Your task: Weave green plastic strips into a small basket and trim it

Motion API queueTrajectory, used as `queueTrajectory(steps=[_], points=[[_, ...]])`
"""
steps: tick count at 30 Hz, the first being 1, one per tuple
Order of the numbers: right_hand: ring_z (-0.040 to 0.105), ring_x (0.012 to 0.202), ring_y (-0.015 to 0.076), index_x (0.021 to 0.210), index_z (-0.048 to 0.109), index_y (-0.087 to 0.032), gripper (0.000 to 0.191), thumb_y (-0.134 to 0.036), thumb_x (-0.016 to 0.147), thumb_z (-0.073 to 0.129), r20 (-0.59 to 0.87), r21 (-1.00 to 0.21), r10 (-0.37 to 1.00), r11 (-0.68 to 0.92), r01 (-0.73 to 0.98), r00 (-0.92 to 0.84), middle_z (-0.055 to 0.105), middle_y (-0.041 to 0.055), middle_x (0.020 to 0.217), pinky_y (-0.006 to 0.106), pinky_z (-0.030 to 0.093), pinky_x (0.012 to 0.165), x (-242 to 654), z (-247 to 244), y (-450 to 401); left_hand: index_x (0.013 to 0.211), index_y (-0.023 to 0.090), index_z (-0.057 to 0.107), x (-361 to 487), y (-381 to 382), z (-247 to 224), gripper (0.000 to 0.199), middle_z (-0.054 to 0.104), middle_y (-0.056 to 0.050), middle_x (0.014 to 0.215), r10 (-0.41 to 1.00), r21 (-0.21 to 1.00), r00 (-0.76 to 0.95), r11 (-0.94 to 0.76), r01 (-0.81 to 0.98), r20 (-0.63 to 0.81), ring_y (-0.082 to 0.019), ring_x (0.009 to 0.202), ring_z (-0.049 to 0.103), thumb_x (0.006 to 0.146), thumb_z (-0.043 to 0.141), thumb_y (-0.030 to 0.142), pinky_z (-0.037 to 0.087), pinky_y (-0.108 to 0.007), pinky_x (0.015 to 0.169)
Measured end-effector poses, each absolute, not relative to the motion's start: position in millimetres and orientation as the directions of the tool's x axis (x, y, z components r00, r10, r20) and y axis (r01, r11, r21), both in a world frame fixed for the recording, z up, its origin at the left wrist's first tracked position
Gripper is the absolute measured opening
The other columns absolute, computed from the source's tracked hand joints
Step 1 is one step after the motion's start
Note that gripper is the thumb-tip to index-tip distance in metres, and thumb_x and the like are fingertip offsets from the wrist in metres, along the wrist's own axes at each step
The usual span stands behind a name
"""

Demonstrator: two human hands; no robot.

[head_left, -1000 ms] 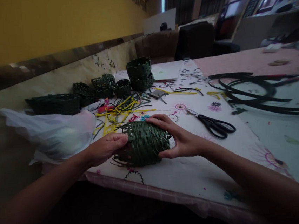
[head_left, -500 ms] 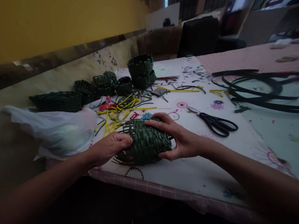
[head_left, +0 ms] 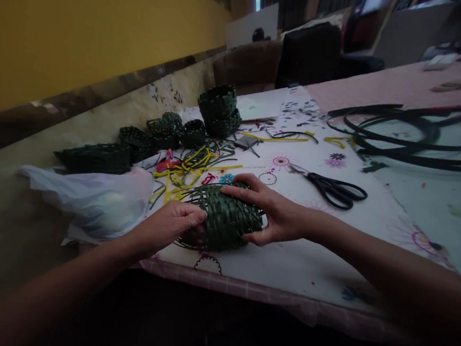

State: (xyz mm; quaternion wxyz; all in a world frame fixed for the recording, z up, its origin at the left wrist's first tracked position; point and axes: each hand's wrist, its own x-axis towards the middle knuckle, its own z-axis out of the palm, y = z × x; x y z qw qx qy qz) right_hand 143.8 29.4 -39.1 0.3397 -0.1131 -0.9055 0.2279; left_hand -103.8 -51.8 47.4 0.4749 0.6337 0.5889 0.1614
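By the head view, the left hand (head_left: pixel 182 220), nearly closed, pinches the green basket (head_left: pixel 229 219) at its loose-stranded end; the right hand (head_left: pixel 270 208), spread, cups the other, basket sideways between them. Weaving, I'd judge; next calls for steady support.

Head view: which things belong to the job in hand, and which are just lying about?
Seemingly part of the job: green woven basket, held by left hand and right hand; probably dark strips and black-handled scissors.

Apparently lying about: yellow strips; white bag; other woven baskets.
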Motion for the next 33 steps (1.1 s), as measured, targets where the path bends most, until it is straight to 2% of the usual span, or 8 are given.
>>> queueTrajectory(steps=[6, 11, 13, 17, 20, 25, 29, 33], points=[[0.037, 0.140, 0.0398, 0.156, 0.037, -0.025, 0.094, -0.052, 0.075, 0.079, 0.581, -0.458, 0.352, 0.887, 0.063, -0.734, 0.035, 0.0189, 0.145, 0.060, 0.040, 0.114, 141, -38, 26, 0.063, 0.019, 0.044, -107, -49, 55, 0.054, 0.047, 0.001, 0.061, 0.907, 0.641, 0.287, -0.024, 0.767, -0.309, -0.012, 0.059, 0.041, 0.086, 0.047, 0.068, 0.033, -0.025, 0.056], [0.037, 0.139, 0.0404, 0.155, 0.038, -0.021, 0.093, -0.050, 0.075, 0.077, 0.567, -0.440, 0.384, 0.889, 0.126, -0.729, 0.035, 0.0209, 0.145, 0.061, 0.041, 0.112, 138, -37, 22, 0.070, 0.018, 0.057, -104, -59, 56, 0.041, 0.061, -0.003, 0.071, 0.973, 0.303, 0.227, -0.205, 0.931, -0.039, -0.018, 0.070, 0.055, 0.092, 0.043, 0.049, 0.035, -0.031, 0.068], [0.036, 0.140, 0.0410, 0.155, 0.038, -0.021, 0.094, -0.049, 0.074, 0.078, 0.564, -0.449, 0.408, 0.881, 0.148, -0.718, 0.034, 0.0211, 0.146, 0.062, 0.041, 0.112, 137, -38, 21, 0.081, 0.018, 0.062, -99, -65, 53, 0.033, 0.067, -0.004, 0.080, 0.985, 0.263, 0.155, -0.170, 0.950, 0.079, -0.021, 0.078, 0.061, 0.090, 0.050, 0.048, 0.038, -0.032, 0.072], [0.038, 0.138, 0.0413, 0.153, 0.040, -0.020, 0.094, -0.049, 0.073, 0.079, 0.569, -0.464, 0.449, 0.867, 0.181, -0.689, 0.036, 0.0214, 0.144, 0.061, 0.042, 0.112, 136, -39, 17, 0.107, 0.020, 0.058, -88, -74, 40, 0.040, 0.068, -0.004, 0.098, 0.990, 0.431, -0.018, -0.046, 0.901, 0.142, -0.019, 0.076, 0.065, 0.081, 0.067, 0.050, 0.046, -0.033, 0.072], [0.038, 0.138, 0.0412, 0.153, 0.040, -0.020, 0.093, -0.048, 0.073, 0.078, 0.569, -0.465, 0.455, 0.865, 0.189, -0.685, 0.037, 0.0207, 0.143, 0.061, 0.042, 0.111, 135, -39, 15, 0.120, 0.022, 0.053, -80, -77, 31, 0.049, 0.064, -0.004, 0.109, 0.983, 0.539, -0.044, -0.061, 0.840, 0.180, -0.016, 0.074, 0.065, 0.080, 0.070, 0.044, 0.050, -0.033, 0.074], [0.039, 0.138, 0.0398, 0.153, 0.039, -0.023, 0.091, -0.047, 0.074, 0.078, 0.576, -0.463, 0.445, 0.869, 0.175, -0.685, 0.036, 0.0195, 0.143, 0.060, 0.043, 0.111, 136, -39, 15, 0.115, 0.023, 0.058, -77, -79, 23, 0.038, 0.062, -0.002, 0.099, 0.978, 0.624, -0.013, -0.122, 0.772, 0.207, -0.015, 0.075, 0.062, 0.082, 0.069, 0.038, 0.050, -0.030, 0.071], [0.040, 0.137, 0.0394, 0.154, 0.039, -0.023, 0.092, -0.047, 0.074, 0.078, 0.575, -0.470, 0.431, 0.870, 0.151, -0.695, 0.037, 0.0191, 0.143, 0.059, 0.043, 0.112, 138, -39, 20, 0.113, 0.020, 0.056, -94, -79, 17, 0.032, 0.063, -0.002, 0.096, 0.976, 0.798, -0.056, -0.140, 0.586, 0.212, -0.015, 0.080, 0.063, 0.092, 0.059, 0.045, 0.051, -0.028, 0.072], [0.039, 0.138, 0.0390, 0.155, 0.037, -0.024, 0.092, -0.050, 0.076, 0.078, 0.575, -0.484, 0.410, 0.868, 0.110, -0.709, 0.038, 0.0185, 0.142, 0.060, 0.040, 0.115, 141, -39, 24, 0.098, 0.017, 0.065, -112, -74, 16, 0.038, 0.068, -0.004, 0.090, 0.998, 0.870, 0.031, -0.061, 0.489, 0.053, -0.018, 0.087, 0.065, 0.094, 0.056, 0.054, 0.052, -0.030, 0.080]])
